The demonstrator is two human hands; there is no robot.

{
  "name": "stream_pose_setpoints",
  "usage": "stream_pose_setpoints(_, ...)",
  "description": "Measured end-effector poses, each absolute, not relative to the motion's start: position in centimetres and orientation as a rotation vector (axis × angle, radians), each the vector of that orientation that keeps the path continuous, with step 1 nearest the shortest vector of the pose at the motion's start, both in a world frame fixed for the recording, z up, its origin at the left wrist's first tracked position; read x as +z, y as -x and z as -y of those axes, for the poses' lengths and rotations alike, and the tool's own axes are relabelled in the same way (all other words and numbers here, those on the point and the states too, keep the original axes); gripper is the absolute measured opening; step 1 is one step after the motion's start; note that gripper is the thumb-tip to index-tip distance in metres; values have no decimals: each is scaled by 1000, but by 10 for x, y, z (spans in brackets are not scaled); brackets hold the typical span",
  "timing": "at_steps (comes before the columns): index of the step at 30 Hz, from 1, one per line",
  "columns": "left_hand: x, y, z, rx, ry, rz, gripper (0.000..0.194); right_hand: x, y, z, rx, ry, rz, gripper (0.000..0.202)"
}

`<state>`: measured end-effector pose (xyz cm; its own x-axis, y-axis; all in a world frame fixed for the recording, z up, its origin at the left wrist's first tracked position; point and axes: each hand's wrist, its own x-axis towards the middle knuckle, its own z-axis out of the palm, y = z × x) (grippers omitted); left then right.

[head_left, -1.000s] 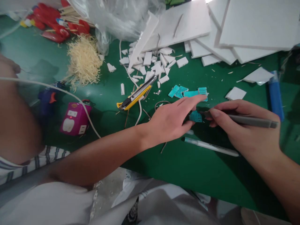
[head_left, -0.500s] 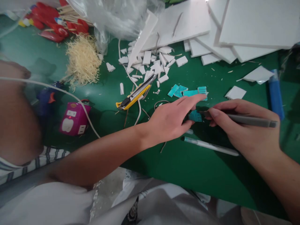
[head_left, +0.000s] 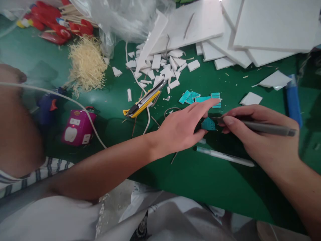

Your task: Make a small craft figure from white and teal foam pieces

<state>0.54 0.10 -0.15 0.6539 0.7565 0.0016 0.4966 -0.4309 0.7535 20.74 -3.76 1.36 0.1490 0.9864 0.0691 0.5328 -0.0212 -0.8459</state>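
At half-curled hands (head_left: 179, 125) (head_left: 267, 145): pen (head_left: 268, 128), teal piece (head_left: 209, 124)

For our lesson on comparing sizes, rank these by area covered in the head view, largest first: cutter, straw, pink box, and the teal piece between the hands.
1. Straw
2. Pink box
3. Cutter
4. Teal piece, partly hidden by fingers

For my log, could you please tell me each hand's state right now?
Left hand: holding a dotted teal piece.
Right hand: closed around a gray pen.
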Motion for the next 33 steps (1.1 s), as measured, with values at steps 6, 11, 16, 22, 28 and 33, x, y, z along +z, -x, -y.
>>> stream_pose_setpoints(6, -1, -6, -1, 412, -2119, -985, 68, 15, -207, 36, 787, 1648, 1472, 7)
stream_pose_setpoints(11, -2, -6, -1, 424, -2127, -981, 68, 15, -206, 36, 769, 1654, 1491, 7)
stream_pose_setpoints(16, -1, -6, -1, 410, -2131, -989, 68, 15, -206, 36, 760, 1663, 1479, 7)
stream_pose_setpoints(22, 1, -7, -2, 396, -2127, -998, 67, 15, -206, 36, 745, 1676, 1509, 7)
stream_pose_setpoints(28, 0, -7, -1, 397, -2119, -1002, 66, 14, -206, 37, 713, 1689, 1541, 8)
stream_pose_setpoints(33, 0, -7, -1, 404, -2121, -997, 67, 13, -207, 37, 702, 1676, 1559, 8)
